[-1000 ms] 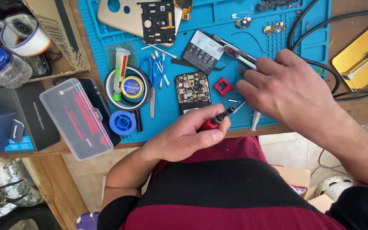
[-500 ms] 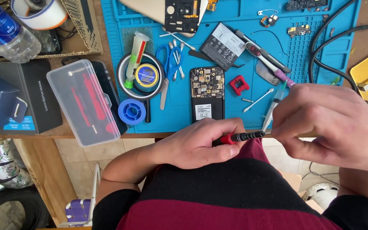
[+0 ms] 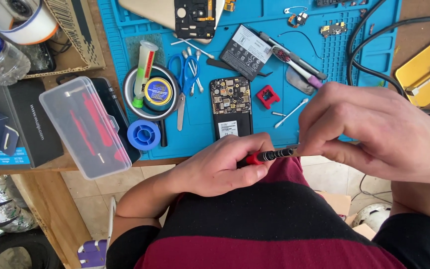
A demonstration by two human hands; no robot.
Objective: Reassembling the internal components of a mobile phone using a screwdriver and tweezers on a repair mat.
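— Looking left to right: one clear plastic case (image 3: 88, 127), one blue spool (image 3: 144, 134), one opened phone (image 3: 231, 107). Any change?
— Yes: both hands have drawn off the mat. Left hand (image 3: 220, 167) grips the red-and-black screwdriver (image 3: 268, 156) above the lap; right hand (image 3: 374, 132) now pinches its tip.

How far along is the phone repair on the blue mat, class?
Done: the phone lies open with its board bare, and the back cover and battery lie apart on the mat. In hand: the left hand grips a red screwdriver while the right hand pinches its tip. Left: the phone is not yet closed; parts lie loose.
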